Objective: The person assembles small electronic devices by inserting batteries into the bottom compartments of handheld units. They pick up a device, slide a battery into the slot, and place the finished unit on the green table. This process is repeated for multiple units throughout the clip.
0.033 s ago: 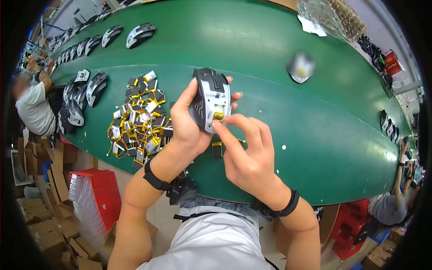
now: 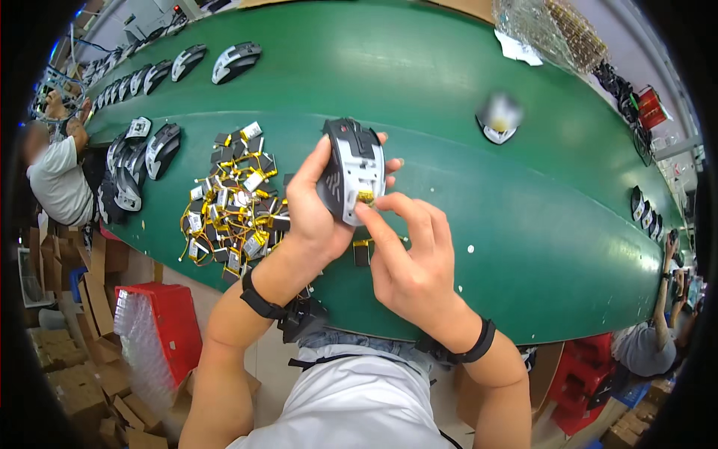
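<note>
White-shelled mouse (image 2: pixel 348 173), grasped by left hand (image 2: pixel 310 209), next likely needs nudging; right hand (image 2: pixel 413 258), hold unclear, seemingly seats its yellow insert (image 2: pixel 365 196).

- Not a word or number can be read anywhere.
- Several batteries (image 2: pixel 254 180) in the loose pile bear white labels (image 2: pixel 196 222) with small dark print, too tiny to make out.
- The black-and-white mouse (image 2: pixel 348 179) has pale slanted marks (image 2: pixel 333 183) on its dark side; whether they are letters or only a pattern cannot be told.
- On the white sheet (image 2: pixel 517 48) at the table's far edge, any print is too small to tell.
</note>
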Demonstrator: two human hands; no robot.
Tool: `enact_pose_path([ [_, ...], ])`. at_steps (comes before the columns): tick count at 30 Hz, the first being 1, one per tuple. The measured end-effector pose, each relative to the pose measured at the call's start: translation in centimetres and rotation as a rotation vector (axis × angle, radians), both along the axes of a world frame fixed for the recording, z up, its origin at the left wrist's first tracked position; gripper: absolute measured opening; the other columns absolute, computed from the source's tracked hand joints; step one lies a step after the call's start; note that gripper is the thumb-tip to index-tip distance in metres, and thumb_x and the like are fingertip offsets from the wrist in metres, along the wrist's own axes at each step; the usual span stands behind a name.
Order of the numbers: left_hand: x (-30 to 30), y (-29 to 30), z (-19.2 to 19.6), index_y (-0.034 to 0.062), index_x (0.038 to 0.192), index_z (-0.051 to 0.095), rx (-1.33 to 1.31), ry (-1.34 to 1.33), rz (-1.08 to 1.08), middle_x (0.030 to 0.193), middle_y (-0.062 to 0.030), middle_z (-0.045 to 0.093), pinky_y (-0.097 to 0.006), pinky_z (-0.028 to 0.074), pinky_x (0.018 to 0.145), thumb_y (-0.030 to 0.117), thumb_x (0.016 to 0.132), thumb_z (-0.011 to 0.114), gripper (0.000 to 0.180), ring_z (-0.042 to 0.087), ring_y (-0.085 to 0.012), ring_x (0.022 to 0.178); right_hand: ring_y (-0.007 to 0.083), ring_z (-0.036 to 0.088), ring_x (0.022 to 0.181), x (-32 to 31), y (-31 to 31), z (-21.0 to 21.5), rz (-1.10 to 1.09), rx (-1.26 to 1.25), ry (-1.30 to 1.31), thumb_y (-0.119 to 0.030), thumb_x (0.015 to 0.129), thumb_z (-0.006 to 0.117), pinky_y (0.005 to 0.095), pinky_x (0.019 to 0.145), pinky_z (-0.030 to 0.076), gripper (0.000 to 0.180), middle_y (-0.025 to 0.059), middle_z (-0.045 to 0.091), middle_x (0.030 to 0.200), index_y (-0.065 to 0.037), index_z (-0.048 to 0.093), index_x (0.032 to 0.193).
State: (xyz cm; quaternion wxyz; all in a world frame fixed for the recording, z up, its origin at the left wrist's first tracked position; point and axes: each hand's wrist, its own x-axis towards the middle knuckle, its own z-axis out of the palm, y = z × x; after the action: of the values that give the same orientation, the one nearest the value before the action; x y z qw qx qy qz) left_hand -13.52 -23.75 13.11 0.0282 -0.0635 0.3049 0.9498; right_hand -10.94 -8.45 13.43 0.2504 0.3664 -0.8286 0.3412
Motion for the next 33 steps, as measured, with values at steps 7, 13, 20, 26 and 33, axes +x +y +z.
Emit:
enact_pose_path([
  [7, 0.1, 0.2, -0.1, 0.0044, 0.132, 0.05, -0.024, -0.006, 0.007, 0.131, -0.0206, 0.055, -0.044, 0.054, 0.087, 0.038, 0.103, 0.029, 0.048, 0.061, -0.0378, 0.107, 0.0267, 0.057, 0.097, -0.2, 0.2, -0.2, 0.089, -0.046, 0.012, 0.002, 0.064, 0.064, 0.0375, 0.08, 0.047, 0.049, 0.0108, 0.06, 0.117, 0.001, 0.065, 0.114],
  [13, -0.1, 0.0, 0.1, 0.0055, 0.135, 0.048, 0.001, 0.026, 0.011, 0.133, -0.0221, 0.054, -0.045, 0.055, 0.086, 0.038, 0.103, 0.028, 0.049, 0.061, -0.0395, 0.108, 0.023, 0.06, 0.088, -0.2, 0.6, -0.3, 0.101, -0.084, 0.074, 0.002, 0.067, 0.064, 0.0348, 0.075, 0.046, 0.05, 0.0067, 0.067, 0.114, -0.003, 0.065, 0.116],
  [20, 0.1, 0.3, 0.4, 0.0053, 0.136, 0.046, 0.004, 0.07, -0.059, 0.134, -0.0223, 0.053, -0.046, 0.055, 0.088, 0.038, 0.103, 0.028, 0.05, 0.061, -0.0399, 0.108, 0.0216, 0.06, 0.085, -0.5, 1.6, 0.5, 0.126, -0.09, 0.133, 0.002, 0.066, 0.065, 0.0353, 0.073, 0.045, 0.043, 0.0038, 0.069, 0.106, -0.004, 0.068, 0.109],
  [26, 0.0, 0.5, 2.0, 0.0025, 0.133, 0.048, -0.002, 0.039, -0.074, 0.134, -0.0233, 0.053, -0.049, 0.054, 0.092, 0.039, 0.103, 0.028, 0.052, 0.059, -0.044, 0.111, 0.0228, 0.06, 0.08, -1.7, 2.7, 1.3, 0.112, -0.247, 0.157, 0.006, 0.064, 0.066, 0.0369, 0.07, 0.047, 0.037, 0.0044, 0.068, 0.095, -0.005, 0.068, 0.1],
  [33, -6.0, -2.8, 7.1, -0.0003, 0.128, 0.051, -0.548, 0.062, 0.012, 0.122, -0.0199, 0.062, -0.045, 0.055, 0.089, 0.035, 0.105, 0.022, 0.051, 0.066, -0.039, 0.104, 0.0268, 0.062, 0.081, -4.2, 6.5, 1.1, 0.116, 0.237, -0.459, -0.013, 0.078, 0.072, 0.0365, 0.071, 0.05, 0.02, 0.0087, 0.064, 0.086, -0.005, 0.066, 0.095],
])
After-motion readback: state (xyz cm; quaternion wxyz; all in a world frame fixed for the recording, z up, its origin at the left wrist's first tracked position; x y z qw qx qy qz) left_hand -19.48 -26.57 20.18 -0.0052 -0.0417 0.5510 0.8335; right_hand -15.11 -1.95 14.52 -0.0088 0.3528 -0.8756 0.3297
